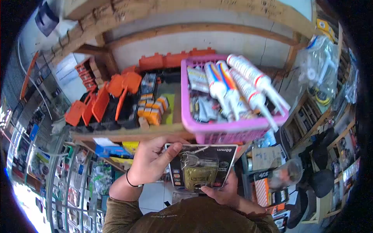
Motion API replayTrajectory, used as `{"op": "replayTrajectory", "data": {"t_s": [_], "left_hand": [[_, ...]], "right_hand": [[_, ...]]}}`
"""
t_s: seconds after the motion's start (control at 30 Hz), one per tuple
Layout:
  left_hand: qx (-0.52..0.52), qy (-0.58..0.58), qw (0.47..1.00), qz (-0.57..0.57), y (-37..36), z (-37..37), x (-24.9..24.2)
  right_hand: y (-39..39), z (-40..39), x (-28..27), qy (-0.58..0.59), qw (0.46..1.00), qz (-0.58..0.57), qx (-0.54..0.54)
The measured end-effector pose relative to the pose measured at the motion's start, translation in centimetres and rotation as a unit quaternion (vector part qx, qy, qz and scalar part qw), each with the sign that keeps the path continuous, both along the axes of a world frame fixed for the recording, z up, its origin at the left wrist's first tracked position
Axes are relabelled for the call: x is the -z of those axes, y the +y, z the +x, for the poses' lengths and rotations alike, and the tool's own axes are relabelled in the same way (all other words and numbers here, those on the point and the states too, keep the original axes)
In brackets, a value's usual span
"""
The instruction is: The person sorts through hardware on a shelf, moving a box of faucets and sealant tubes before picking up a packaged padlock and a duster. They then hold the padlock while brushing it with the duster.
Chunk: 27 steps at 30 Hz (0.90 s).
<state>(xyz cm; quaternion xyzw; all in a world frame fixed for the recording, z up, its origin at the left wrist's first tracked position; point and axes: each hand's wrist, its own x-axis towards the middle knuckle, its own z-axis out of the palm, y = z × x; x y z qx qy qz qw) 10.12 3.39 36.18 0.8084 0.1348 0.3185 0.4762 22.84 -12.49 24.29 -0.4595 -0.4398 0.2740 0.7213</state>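
Note:
Between my two hands is a packaged brass padlock [201, 175], on a black card printed "60mm" under clear plastic. The print reads upside down from here. My left hand [155, 160] pinches the card's upper left corner, thumb on the front. Around the lower right edge my right hand [225, 191] is closed, its thumb near the base of the padlock. The fingers behind the card are hidden. Just beyond the card stands a pink plastic basket [229, 127] with several sealant tubes [248, 85] leaning out over its rim.
A wooden shelf edge [132, 134] runs ahead of my hands. Orange plastic flaps [101, 103] and small orange boxes [151, 110] sit on it at left. Glass-fronted racks [66, 182] stand to the left; a clear plastic container [287, 173] and more boxes lie at right.

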Motion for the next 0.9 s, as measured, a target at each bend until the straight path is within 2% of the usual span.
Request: {"op": "replayTrajectory", "data": {"t_s": [0.07, 0.1, 0.17, 0.2, 0.23, 0.27, 0.3, 0.37, 0.4, 0.43, 0.47, 0.5, 0.57, 0.63, 0.7, 0.77, 0.8, 0.83, 0.87, 0.9], "left_hand": [[0.003, 0.023, 1.000, -0.012, 0.0, -3.0, 5.8], [0.000, 0.034, 0.999, -0.023, -0.2, -4.7, 9.1], [-0.071, 0.111, 0.989, -0.069, -1.2, -8.9, 16.1], [-0.079, 0.107, 0.989, -0.070, -1.3, -11.2, 20.4], [-0.082, 0.120, 0.985, -0.092, -2.1, -13.4, 23.7], [-0.073, 0.096, 0.977, -0.174, -3.1, -15.5, 26.2], [-0.065, 0.069, 0.963, -0.252, -4.1, -17.3, 27.3], [-0.053, 0.101, 0.963, -0.243, -6.8, -20.5, 26.2], [-0.039, 0.030, 0.967, -0.249, -8.1, -21.7, 25.8], [-0.025, -0.043, 0.967, -0.250, -9.1, -22.9, 25.8], [0.005, -0.100, 0.969, -0.227, -9.6, -23.9, 27.4], [0.004, -0.101, 0.967, -0.233, -10.2, -24.5, 29.1], [-0.074, -0.157, 0.908, -0.381, -11.5, -25.4, 31.5], [-0.082, -0.148, 0.918, -0.359, -12.0, -26.8, 31.5], [0.104, -0.217, 0.931, -0.273, -12.9, -27.9, 30.6], [0.115, -0.213, 0.939, -0.243, -13.2, -27.8, 30.5], [0.073, -0.204, 0.936, -0.276, -13.4, -27.6, 30.9], [0.029, -0.195, 0.931, -0.306, -13.5, -27.5, 31.2], [0.074, -0.210, 0.920, -0.324, -13.5, -27.7, 30.8], [0.075, -0.212, 0.919, -0.323, -13.5, -27.8, 30.7]], "right_hand": [[-0.1, -2.4, 5.5, -0.034, 0.999, -0.018, 0.010], [-0.5, -4.0, 8.7, -0.005, 0.999, -0.050, -0.009], [-1.7, -8.7, 15.1, 0.046, 0.992, -0.109, -0.034], [-2.1, -11.0, 17.9, 0.048, 0.991, -0.120, -0.037], [-2.8, -13.0, 20.1, 0.049, 0.989, -0.134, -0.041], [-3.4, -14.6, 21.6, 0.038, 0.983, -0.164, -0.070], [-4.2, -16.0, 21.3, 0.049, 0.979, -0.183, -0.074], [-5.6, -17.9, 19.6, -0.055, 0.966, -0.192, -0.166], [-6.3, -18.5, 18.7, -0.107, 0.956, -0.201, -0.184], [-6.9, -19.3, 18.7, -0.104, 0.954, -0.210, -0.188], [-7.4, -20.1, 19.0, -0.044, 0.949, -0.224, -0.219], [-7.7, -20.8, 19.5, 0.016, 0.940, -0.235, -0.247], [-8.0, -22.7, 19.7, -0.010, 0.950, -0.202, -0.240], [-8.7, -24.5, 18.8, 0.086, 0.962, -0.187, -0.181], [-10.1, -24.9, 19.2, 0.048, 0.965, -0.180, -0.184], [-10.7, -24.8, 19.3, 0.035, 0.935, -0.268, -0.229], [-10.9, -25.0, 19.2, 0.032, 0.932, -0.285, -0.221], [-11.0, -25.4, 18.9, 0.029, 0.932, -0.286, -0.220], [-11.1, -25.8, 18.4, 0.007, 0.949, -0.250, -0.192], [-11.2, -26.1, 18.2, -0.013, 0.963, -0.214, -0.164]]}}
